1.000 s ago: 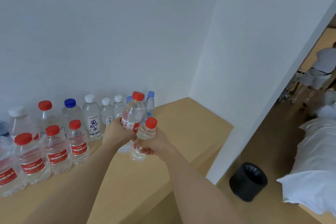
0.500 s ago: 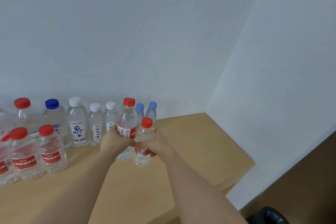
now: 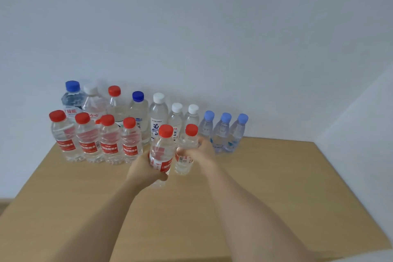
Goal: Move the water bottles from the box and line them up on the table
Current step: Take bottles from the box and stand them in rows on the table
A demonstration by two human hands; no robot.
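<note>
Head view: L hand curled round big red-cap bottle, R hand round small red-cap bottle, both low over table; best set upright, extending front row.

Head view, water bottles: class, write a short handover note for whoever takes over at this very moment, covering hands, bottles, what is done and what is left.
Left hand grips a larger red-capped bottle. Right hand grips a smaller red-capped bottle beside it.
Both bottles are upright, just right of the front row of red-capped bottles. Whether they touch the table is unclear.
Done: a back row stands along the wall, ending in three light-blue-capped bottles.
Left: set these two down in line with the front row, then let go. The box is out of view, so what remains in it is unknown.
</note>
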